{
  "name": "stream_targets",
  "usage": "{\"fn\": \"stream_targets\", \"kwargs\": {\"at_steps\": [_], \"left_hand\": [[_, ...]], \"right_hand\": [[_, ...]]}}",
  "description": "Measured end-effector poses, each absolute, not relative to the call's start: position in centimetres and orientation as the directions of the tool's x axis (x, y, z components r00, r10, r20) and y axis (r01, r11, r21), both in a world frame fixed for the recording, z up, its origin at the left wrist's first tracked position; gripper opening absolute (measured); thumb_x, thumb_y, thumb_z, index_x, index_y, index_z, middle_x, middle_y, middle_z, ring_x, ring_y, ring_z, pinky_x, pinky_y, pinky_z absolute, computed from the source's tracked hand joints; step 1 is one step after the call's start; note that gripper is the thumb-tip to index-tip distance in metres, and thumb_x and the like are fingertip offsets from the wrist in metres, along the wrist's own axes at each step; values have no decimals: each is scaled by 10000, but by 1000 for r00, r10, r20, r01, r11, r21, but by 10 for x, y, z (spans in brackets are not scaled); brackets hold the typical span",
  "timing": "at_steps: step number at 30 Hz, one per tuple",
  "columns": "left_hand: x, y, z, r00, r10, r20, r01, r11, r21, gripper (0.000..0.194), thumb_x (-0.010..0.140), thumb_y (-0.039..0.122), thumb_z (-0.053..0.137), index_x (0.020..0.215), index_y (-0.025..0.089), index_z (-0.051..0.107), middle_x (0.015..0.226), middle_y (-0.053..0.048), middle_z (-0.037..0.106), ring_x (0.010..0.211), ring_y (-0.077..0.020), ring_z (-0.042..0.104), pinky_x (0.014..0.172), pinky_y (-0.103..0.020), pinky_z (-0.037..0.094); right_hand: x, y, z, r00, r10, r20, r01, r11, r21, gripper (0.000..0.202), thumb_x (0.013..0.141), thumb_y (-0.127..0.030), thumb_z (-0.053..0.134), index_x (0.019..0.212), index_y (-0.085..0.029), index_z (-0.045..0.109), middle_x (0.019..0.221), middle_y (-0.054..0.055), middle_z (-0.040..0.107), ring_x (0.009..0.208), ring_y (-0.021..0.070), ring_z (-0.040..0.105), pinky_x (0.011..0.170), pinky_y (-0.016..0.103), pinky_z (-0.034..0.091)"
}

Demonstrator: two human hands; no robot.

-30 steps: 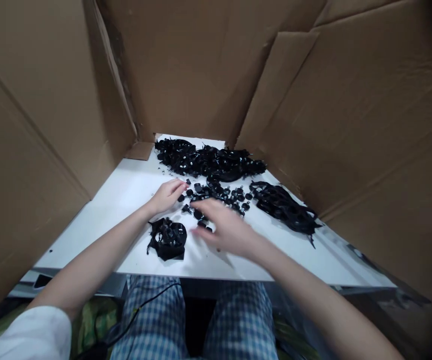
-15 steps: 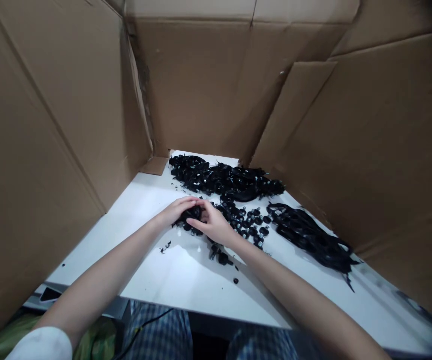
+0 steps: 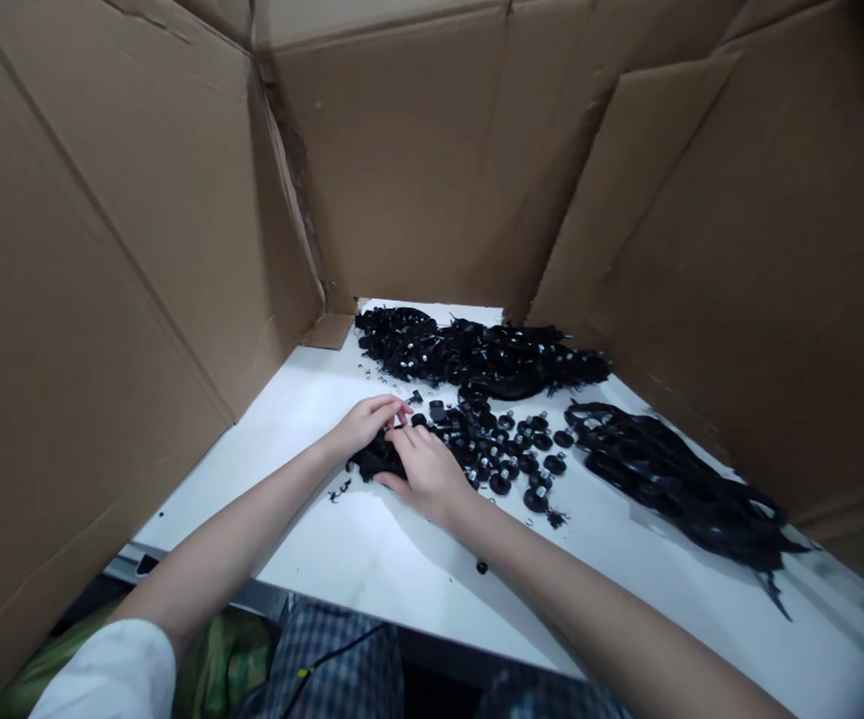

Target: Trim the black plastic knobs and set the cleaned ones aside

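My left hand (image 3: 370, 423) and my right hand (image 3: 430, 467) meet over the white table with fingers bent inward. A ragged black rubber-like piece (image 3: 373, 459) lies beneath and between them. The right thumb and fingers close around its right side. My left fingers bend over its top, their tips near the right fingers and partly hidden. Just right of my right hand spreads a group of small round black parts with shiny metal studs (image 3: 500, 483). A few black scraps (image 3: 340, 491) lie on the table below my left hand.
At the back stretches a long heap of black pieces (image 3: 468, 355). A bundle of black strips (image 3: 675, 489) lies along the right side. Cardboard walls (image 3: 417, 170) enclose the white table (image 3: 327, 559) at the left, back and right. One small black bit (image 3: 482, 567) lies near my right forearm.
The view has shifted, so table and heaps appear farther right. My right hand has turned more palm-down, and its fingers have come lower over the black piece.
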State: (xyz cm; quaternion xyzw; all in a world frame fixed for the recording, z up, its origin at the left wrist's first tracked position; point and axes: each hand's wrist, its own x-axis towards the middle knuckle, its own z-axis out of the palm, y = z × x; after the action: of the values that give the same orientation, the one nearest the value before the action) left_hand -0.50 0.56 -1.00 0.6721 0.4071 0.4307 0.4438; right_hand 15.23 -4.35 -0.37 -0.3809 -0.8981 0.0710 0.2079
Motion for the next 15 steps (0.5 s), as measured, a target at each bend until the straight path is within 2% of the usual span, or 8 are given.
{"fn": "stream_targets", "kwargs": {"at_steps": [7, 12, 15], "left_hand": [[-9, 4, -5, 331, 921, 207, 183, -278, 943, 386, 865, 461, 458, 858, 136, 665, 738, -28, 641, 707, -160, 569, 734, -295, 452], [-10, 6, -2, 380, 900, 213, 191, -302, 934, 355, 856, 448, 486, 801, 143, 658, 801, -38, 664, 821, -179, 589, 835, -298, 434], [-10, 4, 1, 427, 881, 202, 187, -305, 934, 350, 857, 458, 492, 844, 146, 649, 858, -51, 670, 876, -195, 596, 854, -309, 436]], "right_hand": [[154, -39, -6, -499, 774, 390, 560, 632, -536, 126, 848, -223, 540, 949, -160, 580, 844, 85, 656, 851, 231, 571, 762, 365, 476], [157, -35, -7, -300, 834, 463, 344, 547, -763, 136, 858, -279, 506, 915, -174, 571, 758, 37, 622, 719, 176, 600, 707, 310, 490], [158, -32, -5, -264, 859, 438, 297, 505, -810, 148, 844, -316, 520, 890, -189, 579, 728, 23, 618, 674, 165, 596, 653, 290, 484]]}}
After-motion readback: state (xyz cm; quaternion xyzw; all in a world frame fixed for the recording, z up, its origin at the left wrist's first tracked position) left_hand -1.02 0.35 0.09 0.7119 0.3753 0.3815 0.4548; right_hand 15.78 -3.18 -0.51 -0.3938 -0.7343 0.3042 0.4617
